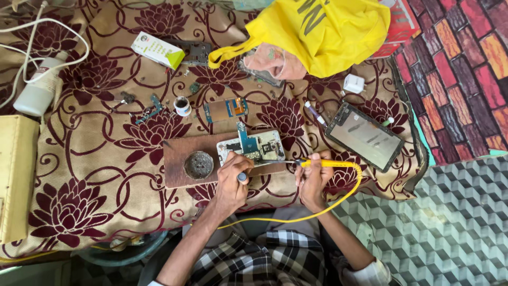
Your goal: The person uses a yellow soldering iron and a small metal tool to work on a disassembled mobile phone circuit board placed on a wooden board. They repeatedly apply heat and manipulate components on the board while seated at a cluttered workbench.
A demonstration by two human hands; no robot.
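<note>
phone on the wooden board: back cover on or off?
Off. The phone lies with its circuit board and inner parts exposed on the wooden board.

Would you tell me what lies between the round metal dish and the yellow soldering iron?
The opened phone on the wooden board, in the head view.

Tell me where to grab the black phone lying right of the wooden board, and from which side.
Take the black phone across its two long edges, from above. It lies flat, screen up and turned diagonally, so only the edges offer purchase. Its lower right stands free; a white charger and a pen sit on its upper left.
</note>
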